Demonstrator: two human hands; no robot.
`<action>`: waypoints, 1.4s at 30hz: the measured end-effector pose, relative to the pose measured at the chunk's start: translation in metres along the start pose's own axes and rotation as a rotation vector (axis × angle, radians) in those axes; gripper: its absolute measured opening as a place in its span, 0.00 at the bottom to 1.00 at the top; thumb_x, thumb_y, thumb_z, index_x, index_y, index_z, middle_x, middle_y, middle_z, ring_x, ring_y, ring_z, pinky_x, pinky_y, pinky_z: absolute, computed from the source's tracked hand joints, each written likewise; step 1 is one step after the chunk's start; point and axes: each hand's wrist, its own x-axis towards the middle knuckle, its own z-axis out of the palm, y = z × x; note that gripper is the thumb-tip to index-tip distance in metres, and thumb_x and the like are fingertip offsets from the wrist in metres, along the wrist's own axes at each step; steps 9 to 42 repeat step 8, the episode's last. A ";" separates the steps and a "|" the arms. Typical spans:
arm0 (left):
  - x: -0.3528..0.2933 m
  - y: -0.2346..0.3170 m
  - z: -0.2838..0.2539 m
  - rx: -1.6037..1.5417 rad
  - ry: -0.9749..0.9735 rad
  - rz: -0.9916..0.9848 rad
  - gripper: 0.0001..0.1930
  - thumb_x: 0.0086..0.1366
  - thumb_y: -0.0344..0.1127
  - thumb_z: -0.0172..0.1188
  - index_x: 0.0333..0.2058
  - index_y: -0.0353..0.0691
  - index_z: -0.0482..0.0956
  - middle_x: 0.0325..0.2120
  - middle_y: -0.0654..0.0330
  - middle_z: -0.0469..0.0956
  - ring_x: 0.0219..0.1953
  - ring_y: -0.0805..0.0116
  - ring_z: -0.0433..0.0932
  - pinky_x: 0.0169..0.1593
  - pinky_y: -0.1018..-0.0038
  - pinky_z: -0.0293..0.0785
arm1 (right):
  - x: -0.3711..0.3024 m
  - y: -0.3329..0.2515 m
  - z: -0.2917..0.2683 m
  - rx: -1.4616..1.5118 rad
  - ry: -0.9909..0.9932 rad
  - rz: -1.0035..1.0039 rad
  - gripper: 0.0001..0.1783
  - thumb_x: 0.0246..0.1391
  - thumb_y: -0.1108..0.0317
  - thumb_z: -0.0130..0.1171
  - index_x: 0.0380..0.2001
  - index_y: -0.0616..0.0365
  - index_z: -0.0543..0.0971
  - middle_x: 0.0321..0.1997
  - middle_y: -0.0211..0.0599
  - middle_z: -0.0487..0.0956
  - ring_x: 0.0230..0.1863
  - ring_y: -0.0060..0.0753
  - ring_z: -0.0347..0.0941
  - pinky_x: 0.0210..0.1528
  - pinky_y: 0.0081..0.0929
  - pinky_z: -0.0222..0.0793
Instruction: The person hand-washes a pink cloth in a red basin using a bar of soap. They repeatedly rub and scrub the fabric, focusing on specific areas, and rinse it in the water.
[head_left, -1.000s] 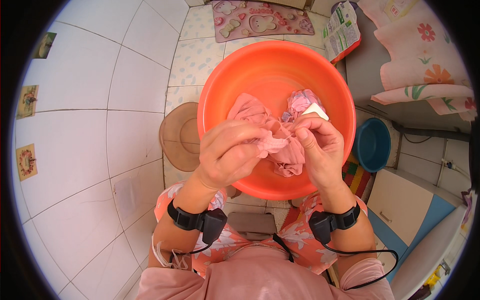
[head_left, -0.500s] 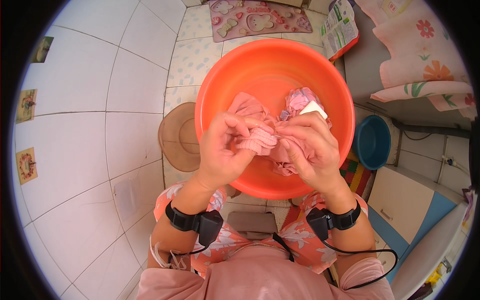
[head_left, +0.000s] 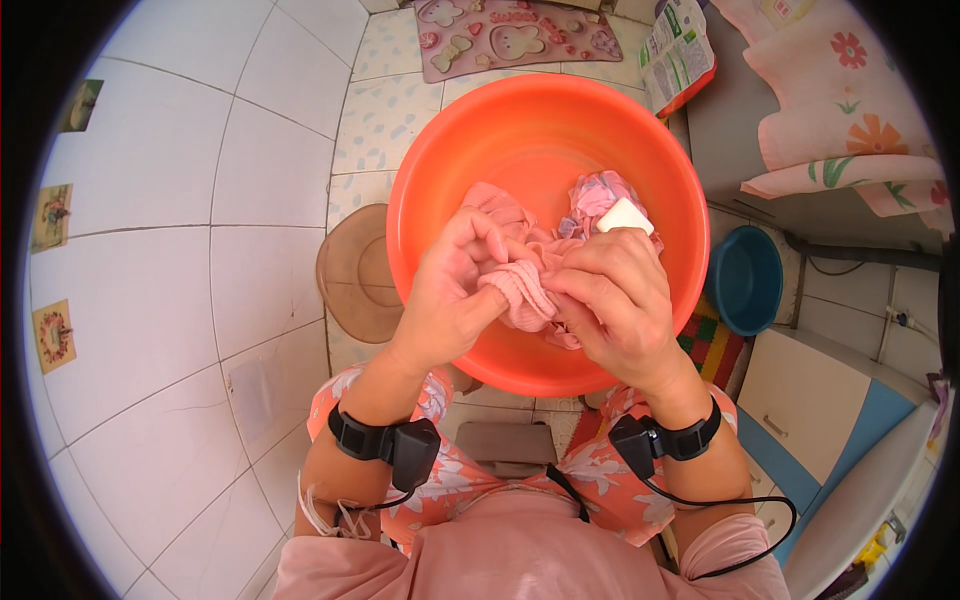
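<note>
Over a large orange basin point(head_left: 440, 130), both my hands grip a pink ribbed garment point(head_left: 525, 298). Its gathered, folded edge bunches up between them. My left hand point(head_left: 455, 280) has its fingers and thumb closed around the left side of the fold. The right hand point(head_left: 620, 305) pinches the cloth at the fold's right end, its fingertips partly hidden. More of the same pink cloth hangs down into the basin behind my hands. Beyond my right hand lies a crumpled pink and grey patterned cloth point(head_left: 603, 190), with a white bar of soap point(head_left: 624, 217) resting on it.
A small blue basin point(head_left: 745, 280) stands on the floor to the right, near a white and blue cabinet point(head_left: 800, 400). At the left is a round brown stool-like object point(head_left: 350, 275). A pink mat point(head_left: 520, 40) and a detergent bag point(head_left: 678, 60) are at the back.
The folded edge of the garment has turned and bunched into a thicker roll between my fingers. My right hand's thumb and fingers have drawn closer together on the cloth.
</note>
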 end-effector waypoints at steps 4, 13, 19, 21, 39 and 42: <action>0.000 -0.008 -0.007 -0.024 -0.021 0.001 0.09 0.58 0.24 0.50 0.33 0.40 0.58 0.33 0.54 0.74 0.34 0.73 0.74 0.39 0.79 0.70 | 0.000 -0.001 0.001 0.016 0.012 0.028 0.14 0.30 0.77 0.64 0.27 0.57 0.75 0.29 0.33 0.73 0.30 0.38 0.68 0.33 0.32 0.64; 0.000 -0.010 -0.010 -0.079 -0.054 -0.107 0.11 0.56 0.20 0.46 0.36 0.40 0.59 0.35 0.57 0.73 0.39 0.72 0.72 0.45 0.76 0.68 | -0.004 0.000 0.002 0.100 0.050 0.186 0.14 0.33 0.76 0.64 0.28 0.55 0.76 0.30 0.36 0.74 0.31 0.39 0.69 0.35 0.34 0.65; 0.000 -0.010 -0.010 -0.079 -0.054 -0.107 0.11 0.56 0.20 0.46 0.36 0.40 0.59 0.35 0.57 0.73 0.39 0.72 0.72 0.45 0.76 0.68 | -0.004 0.000 0.002 0.100 0.050 0.186 0.14 0.33 0.76 0.64 0.28 0.55 0.76 0.30 0.36 0.74 0.31 0.39 0.69 0.35 0.34 0.65; 0.000 -0.010 -0.010 -0.079 -0.054 -0.107 0.11 0.56 0.20 0.46 0.36 0.40 0.59 0.35 0.57 0.73 0.39 0.72 0.72 0.45 0.76 0.68 | -0.004 0.000 0.002 0.100 0.050 0.186 0.14 0.33 0.76 0.64 0.28 0.55 0.76 0.30 0.36 0.74 0.31 0.39 0.69 0.35 0.34 0.65; 0.000 -0.010 -0.010 -0.079 -0.054 -0.107 0.11 0.56 0.20 0.46 0.36 0.40 0.59 0.35 0.57 0.73 0.39 0.72 0.72 0.45 0.76 0.68 | -0.004 0.000 0.002 0.100 0.050 0.186 0.14 0.33 0.76 0.64 0.28 0.55 0.76 0.30 0.36 0.74 0.31 0.39 0.69 0.35 0.34 0.65; 0.000 -0.010 -0.010 -0.079 -0.054 -0.107 0.11 0.56 0.20 0.46 0.36 0.40 0.59 0.35 0.57 0.73 0.39 0.72 0.72 0.45 0.76 0.68 | -0.004 0.000 0.002 0.100 0.050 0.186 0.14 0.33 0.76 0.64 0.28 0.55 0.76 0.30 0.36 0.74 0.31 0.39 0.69 0.35 0.34 0.65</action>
